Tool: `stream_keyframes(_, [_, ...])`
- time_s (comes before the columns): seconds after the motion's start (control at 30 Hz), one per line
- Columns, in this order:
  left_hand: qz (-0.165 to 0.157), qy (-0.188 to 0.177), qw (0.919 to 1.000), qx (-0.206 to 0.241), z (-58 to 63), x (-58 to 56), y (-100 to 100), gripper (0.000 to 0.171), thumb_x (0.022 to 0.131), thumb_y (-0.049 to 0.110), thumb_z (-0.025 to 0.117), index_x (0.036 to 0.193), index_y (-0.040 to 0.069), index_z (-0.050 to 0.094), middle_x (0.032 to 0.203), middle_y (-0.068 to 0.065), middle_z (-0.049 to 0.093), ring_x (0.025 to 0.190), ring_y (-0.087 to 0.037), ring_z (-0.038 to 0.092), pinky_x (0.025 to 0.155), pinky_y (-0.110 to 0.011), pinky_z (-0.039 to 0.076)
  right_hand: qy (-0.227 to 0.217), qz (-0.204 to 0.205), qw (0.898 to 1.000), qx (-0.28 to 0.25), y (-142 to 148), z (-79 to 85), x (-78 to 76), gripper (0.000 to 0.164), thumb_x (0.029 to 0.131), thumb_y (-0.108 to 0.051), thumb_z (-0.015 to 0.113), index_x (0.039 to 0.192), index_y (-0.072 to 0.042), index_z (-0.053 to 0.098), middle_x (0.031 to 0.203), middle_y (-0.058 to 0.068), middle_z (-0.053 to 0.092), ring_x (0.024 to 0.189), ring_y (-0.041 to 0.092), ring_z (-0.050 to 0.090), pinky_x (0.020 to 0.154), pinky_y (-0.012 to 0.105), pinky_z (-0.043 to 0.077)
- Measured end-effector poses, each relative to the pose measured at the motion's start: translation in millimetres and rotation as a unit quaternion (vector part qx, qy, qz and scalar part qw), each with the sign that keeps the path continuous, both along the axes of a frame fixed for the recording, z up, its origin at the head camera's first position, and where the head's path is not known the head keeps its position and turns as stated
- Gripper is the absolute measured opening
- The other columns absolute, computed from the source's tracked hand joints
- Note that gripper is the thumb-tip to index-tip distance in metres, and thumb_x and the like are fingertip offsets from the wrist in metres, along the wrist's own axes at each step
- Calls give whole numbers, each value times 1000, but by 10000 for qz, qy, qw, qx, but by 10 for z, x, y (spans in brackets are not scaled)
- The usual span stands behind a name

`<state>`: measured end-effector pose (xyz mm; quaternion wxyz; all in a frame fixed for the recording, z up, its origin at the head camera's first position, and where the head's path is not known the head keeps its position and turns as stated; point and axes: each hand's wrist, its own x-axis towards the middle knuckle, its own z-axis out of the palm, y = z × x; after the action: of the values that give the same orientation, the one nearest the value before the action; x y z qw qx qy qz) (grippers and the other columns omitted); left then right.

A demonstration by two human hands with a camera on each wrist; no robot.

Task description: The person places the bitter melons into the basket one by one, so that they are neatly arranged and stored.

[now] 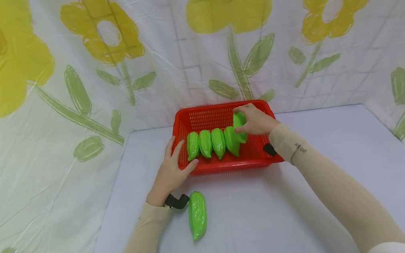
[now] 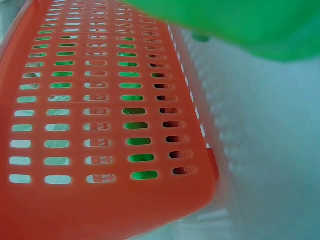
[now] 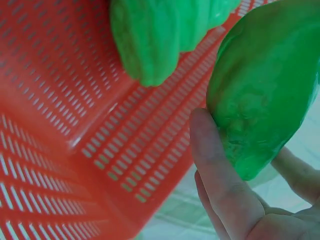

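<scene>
My right hand (image 1: 256, 119) pinches a green bitter melon (image 1: 240, 127) between thumb and fingers, over the right part of the red basket (image 1: 227, 165). In the right wrist view, fingers lie on either side of the same bitter melon (image 3: 265, 90), which is tilted. Several more bitter melons (image 1: 218, 143) lie side by side in the basket, left of the held one. My left hand (image 1: 170, 171) rests with spread fingers at the basket's front left corner. Another bitter melon (image 1: 197, 215) lies on the table in front of the basket, beside my left wrist.
The basket has slotted walls (image 2: 100, 115) and stands at the back of the white table (image 1: 254, 226). Behind it hangs a white cloth (image 1: 161, 66) printed with yellow flowers. Black wrist devices (image 1: 177, 201) sit on both wrists.
</scene>
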<state>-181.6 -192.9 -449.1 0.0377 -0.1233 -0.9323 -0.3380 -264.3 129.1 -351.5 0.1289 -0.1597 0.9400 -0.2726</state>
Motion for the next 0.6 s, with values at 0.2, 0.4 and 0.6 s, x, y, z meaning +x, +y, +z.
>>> stream_keyframes(0.2, [-7, -20, 10000, 17, -1, 5, -2, 88, 95, 60, 64, 164, 17, 31, 175, -2, 9, 152, -39, 36, 112, -66, 43, -91, -8, 9999, 125, 23, -42, -123, 71, 95, -25, 69, 156, -2, 42, 160, 25, 34, 149, 42, 30, 117, 57, 39])
stream_keyframes(0.4, [-4, -59, 10000, 47, 0, 4, -4, 88, 95, 61, 63, 164, 18, 31, 175, -1, 8, 152, -38, 36, 112, -66, 43, -403, 34, 9975, 584, 24, -116, -259, 71, 94, -28, 66, 156, -3, 41, 161, 28, 32, 150, 42, 30, 118, 59, 37])
stream_keyframes(0.6, [0, -41, 10000, 49, -6, -5, 0, 88, 94, 62, 63, 164, 18, 31, 175, 0, 8, 152, -38, 36, 112, -66, 43, -932, 87, 9912, 931, -17, -209, -345, 74, 92, -26, 65, 158, -6, 39, 166, 27, 26, 153, 43, 25, 120, 60, 35])
